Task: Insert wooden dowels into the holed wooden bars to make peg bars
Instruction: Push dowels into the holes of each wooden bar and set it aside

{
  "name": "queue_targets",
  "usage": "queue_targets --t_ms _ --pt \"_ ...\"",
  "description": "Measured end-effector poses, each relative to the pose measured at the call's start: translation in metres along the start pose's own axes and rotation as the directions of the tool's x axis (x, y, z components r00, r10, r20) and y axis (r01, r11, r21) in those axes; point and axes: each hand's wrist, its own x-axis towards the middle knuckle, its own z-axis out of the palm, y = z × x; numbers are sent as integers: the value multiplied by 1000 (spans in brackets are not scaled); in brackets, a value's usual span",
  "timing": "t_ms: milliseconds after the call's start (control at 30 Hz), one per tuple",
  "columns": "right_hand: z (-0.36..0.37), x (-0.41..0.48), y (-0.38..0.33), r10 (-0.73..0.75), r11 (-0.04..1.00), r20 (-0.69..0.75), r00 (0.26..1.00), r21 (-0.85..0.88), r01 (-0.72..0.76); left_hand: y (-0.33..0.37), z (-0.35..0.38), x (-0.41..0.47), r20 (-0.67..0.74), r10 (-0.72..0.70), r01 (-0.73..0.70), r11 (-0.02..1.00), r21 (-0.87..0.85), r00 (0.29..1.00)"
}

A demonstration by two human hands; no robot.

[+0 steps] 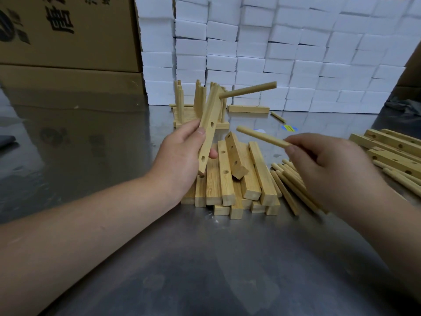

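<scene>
Gripping a pale square-section wooden bar with round holes (210, 124) in the left hand (182, 153) at frame centre, thumb on the front face, fingers curled behind. Tilted steeply, lower end down among a heap of like holed bars (230, 179) on the grey metal surface (205, 258). Seated in the top hole: one round light-wood dowel (248, 90), jutting toward the upper right. Open holes showing lower down the bar.

Pinching a second round dowel (262, 136) in the right hand (330, 160), right of centre, tip aimed left at the bar but apart from it, not yet in any hole.

Likely troubles from here:
- Going in crooked, given the lean of the bar against the flatter lie of the dowel; then jamming partway or scuffing the hole's rim.
- Slipping in the left grip under the push, with nothing firm behind the bar.
- Twisting the bar and levering the seated peg loose.
- Nudging the propped bar off the heap, or sweeping the loose dowels (289, 185) at lower right with the wrist.
- Toppling the finished peg bars (198, 103) standing just behind, through an overshoot.
</scene>
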Motion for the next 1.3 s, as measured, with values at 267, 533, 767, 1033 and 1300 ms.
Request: queue_targets --t_ms 267,533,767,1033,1300 --pt "10 -7 -4 -168 977 -91 982 114 178 -5 2 -2 77 64 -67 997 31 995" --pt "9 -7 -4 -153 973 -92 984 161 166 -7 0 -3 91 87 -94 992 83 992" --pt "8 -7 -4 -173 964 -72 982 193 184 -4 0 -3 85 110 -118 988 101 990" --pt "8 -7 -5 -180 963 -64 982 194 189 -2 1 -6 117 182 -197 972 127 976" --pt "8 -7 -4 -166 977 -53 985 125 172 -1 0 -7 127 233 -249 958 139 964"
